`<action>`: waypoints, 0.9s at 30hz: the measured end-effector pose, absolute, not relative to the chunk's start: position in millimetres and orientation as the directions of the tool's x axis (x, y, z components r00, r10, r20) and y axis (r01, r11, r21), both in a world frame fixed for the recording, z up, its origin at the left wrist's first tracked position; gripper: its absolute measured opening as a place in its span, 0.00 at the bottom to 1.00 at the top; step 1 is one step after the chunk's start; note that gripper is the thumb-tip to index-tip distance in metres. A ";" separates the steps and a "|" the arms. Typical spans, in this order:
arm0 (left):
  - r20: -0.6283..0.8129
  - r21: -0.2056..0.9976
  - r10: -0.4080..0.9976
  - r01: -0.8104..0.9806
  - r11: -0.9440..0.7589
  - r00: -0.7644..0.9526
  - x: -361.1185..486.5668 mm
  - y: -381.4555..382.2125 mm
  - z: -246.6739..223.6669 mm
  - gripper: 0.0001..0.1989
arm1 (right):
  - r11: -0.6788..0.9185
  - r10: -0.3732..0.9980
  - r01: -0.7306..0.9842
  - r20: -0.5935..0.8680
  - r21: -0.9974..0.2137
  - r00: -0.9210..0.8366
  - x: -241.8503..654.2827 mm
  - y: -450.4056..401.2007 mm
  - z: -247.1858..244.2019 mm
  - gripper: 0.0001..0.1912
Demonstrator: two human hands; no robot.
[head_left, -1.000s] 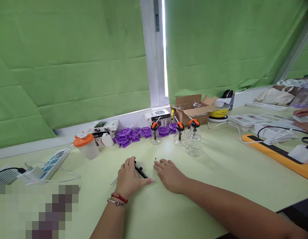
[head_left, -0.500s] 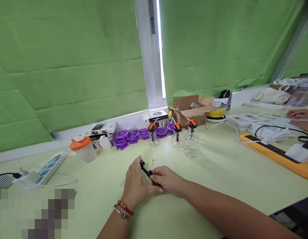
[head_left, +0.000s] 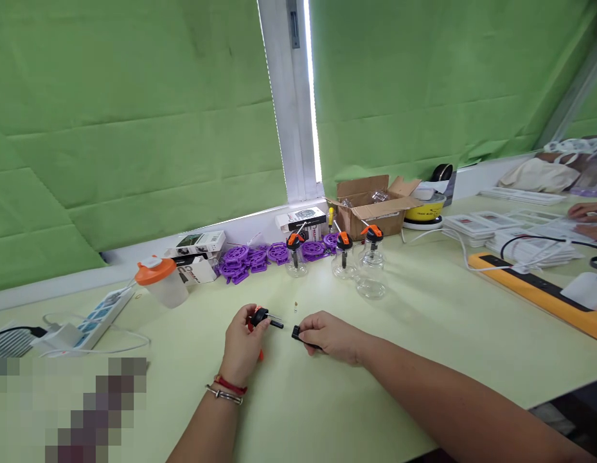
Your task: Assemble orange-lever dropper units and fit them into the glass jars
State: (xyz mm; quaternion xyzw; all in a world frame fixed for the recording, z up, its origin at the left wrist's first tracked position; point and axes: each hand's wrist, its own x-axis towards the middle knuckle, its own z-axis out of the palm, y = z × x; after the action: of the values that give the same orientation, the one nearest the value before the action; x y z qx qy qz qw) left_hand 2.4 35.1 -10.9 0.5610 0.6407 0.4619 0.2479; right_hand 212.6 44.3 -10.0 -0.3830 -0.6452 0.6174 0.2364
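My left hand (head_left: 243,341) is closed on a black and orange lid (head_left: 259,316), from which a thin metal rod and a short black tube point right. Across a small gap, my right hand (head_left: 329,335) pinches a black plastic piece (head_left: 297,332). A tiny part (head_left: 295,307) lies on the table (head_left: 298,405) just beyond my hands. Behind it stand clear glass jars with similar lids, one at the left (head_left: 296,260), one in the middle (head_left: 344,260) and one at the right (head_left: 372,247). Another clear glass piece (head_left: 371,287) is in front of the right jar.
Purple plastic parts (head_left: 250,258), white boxes (head_left: 200,243) and an open cardboard box (head_left: 375,209) line the back. On the left are an orange-lidded shaker (head_left: 163,283) and a power strip (head_left: 100,325). An orange bar (head_left: 534,296) and another person's hands (head_left: 590,218) are at the right.
My hands have moved apart. The lid in my left hand and the black piece in my right hand, previously together, are now separated, and the lid's rod and tube show.
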 end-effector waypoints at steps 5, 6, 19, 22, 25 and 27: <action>0.205 0.839 0.938 0.544 -0.021 -0.280 0.7 32.1 -5.9 0.19 | 0.104 0.941 0.336 -0.017 -0.936 -0.339 223.4 61.1 -12.3 0.09; 0.212 0.829 0.938 0.559 -0.024 -0.275 1.1 31.6 -5.5 0.18 | 0.138 0.960 0.371 0.032 -0.918 -0.279 225.8 66.1 -14.1 0.10; 0.170 0.664 0.963 0.746 0.045 -0.210 -2.4 34.0 -12.9 0.19 | 0.211 0.948 0.532 0.040 -0.820 -0.315 244.0 84.0 -14.6 0.11; 0.188 0.616 0.963 0.786 0.040 -0.196 -0.8 32.4 -10.9 0.22 | 0.217 0.954 0.570 0.050 -0.793 -0.295 244.5 85.3 -13.8 0.12; 0.208 0.577 0.963 0.816 0.023 -0.174 0.1 31.5 -10.0 0.24 | 0.196 0.962 0.584 0.040 -0.787 -0.268 245.1 86.4 -13.4 0.12; 0.228 0.555 0.959 0.832 0.016 -0.170 -0.9 32.1 -10.1 0.25 | 0.183 0.966 0.582 0.035 -0.792 -0.255 245.9 87.3 -13.9 0.12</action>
State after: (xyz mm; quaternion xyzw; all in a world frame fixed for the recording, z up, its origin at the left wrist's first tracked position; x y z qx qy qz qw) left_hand -0.9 32.1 -10.1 0.6353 0.7046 0.2978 0.1065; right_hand 245.9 87.3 -13.9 -0.5411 -0.7154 0.3403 0.2820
